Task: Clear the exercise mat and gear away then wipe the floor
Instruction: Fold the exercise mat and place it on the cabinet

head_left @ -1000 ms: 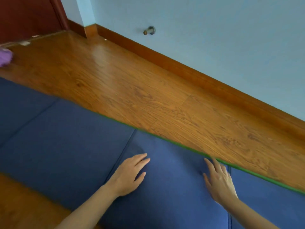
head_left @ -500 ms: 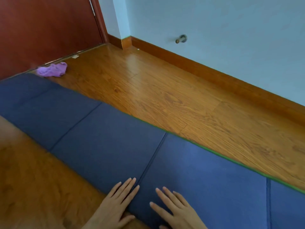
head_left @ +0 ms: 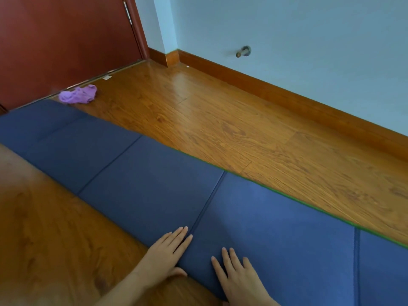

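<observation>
A long dark blue folding exercise mat (head_left: 141, 180) with a thin green edge lies flat across the wooden floor (head_left: 220, 129), creased into several panels. My left hand (head_left: 167, 255) lies at the mat's near edge beside a fold line, fingers straight on top and thumb at the edge. My right hand (head_left: 238, 277) rests flat on the neighbouring panel, fingers spread. A crumpled purple cloth (head_left: 78, 97) lies on the floor by the mat's far end.
A dark red door (head_left: 66, 40) stands at the back left, just behind the cloth. A pale blue wall with a wooden skirting board (head_left: 287, 93) runs along the right, with a door stopper (head_left: 242, 51) sticking out of it.
Both hands have drawn back from the middle of the mat to its near edge and closer together. The view has shifted left, bringing the door and purple cloth into sight.
</observation>
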The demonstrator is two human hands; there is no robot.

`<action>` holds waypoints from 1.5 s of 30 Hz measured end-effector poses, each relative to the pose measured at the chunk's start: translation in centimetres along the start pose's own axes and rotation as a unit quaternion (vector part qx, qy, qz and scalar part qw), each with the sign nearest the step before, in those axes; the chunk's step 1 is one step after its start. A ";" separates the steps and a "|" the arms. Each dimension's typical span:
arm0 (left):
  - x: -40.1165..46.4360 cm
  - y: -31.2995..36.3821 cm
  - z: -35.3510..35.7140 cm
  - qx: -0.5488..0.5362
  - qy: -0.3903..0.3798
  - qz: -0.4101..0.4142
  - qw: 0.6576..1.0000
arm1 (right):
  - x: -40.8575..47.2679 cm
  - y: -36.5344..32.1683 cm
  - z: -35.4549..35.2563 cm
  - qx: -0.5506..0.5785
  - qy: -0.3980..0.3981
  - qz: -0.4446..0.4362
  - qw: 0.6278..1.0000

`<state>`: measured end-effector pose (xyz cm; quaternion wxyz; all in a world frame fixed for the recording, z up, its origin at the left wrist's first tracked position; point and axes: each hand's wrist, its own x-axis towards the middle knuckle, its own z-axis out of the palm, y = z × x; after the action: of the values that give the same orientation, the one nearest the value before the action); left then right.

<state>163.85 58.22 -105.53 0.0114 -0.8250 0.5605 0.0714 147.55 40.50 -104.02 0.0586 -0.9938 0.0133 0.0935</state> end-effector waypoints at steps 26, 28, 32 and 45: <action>11.9 13.4 -1.4 -0.060 0.030 0.128 0.989 | -18.3 16.7 -2.3 0.159 0.123 0.378 0.904; 13.2 16.1 -1.8 -0.091 0.033 0.147 0.984 | -21.4 17.7 -1.8 0.202 0.162 0.457 0.851; 15.2 21.8 -2.8 -0.111 0.035 0.174 0.978 | -26.2 17.9 0.3 0.220 0.236 0.548 0.772; 17.5 28.2 -0.6 0.024 0.056 0.346 0.936 | -29.6 20.1 1.3 0.455 0.348 0.730 0.373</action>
<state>144.16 31.50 -105.46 -0.0254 -0.5822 0.8126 0.0111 117.52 21.16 -102.06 0.4016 -0.3669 0.7931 -0.2740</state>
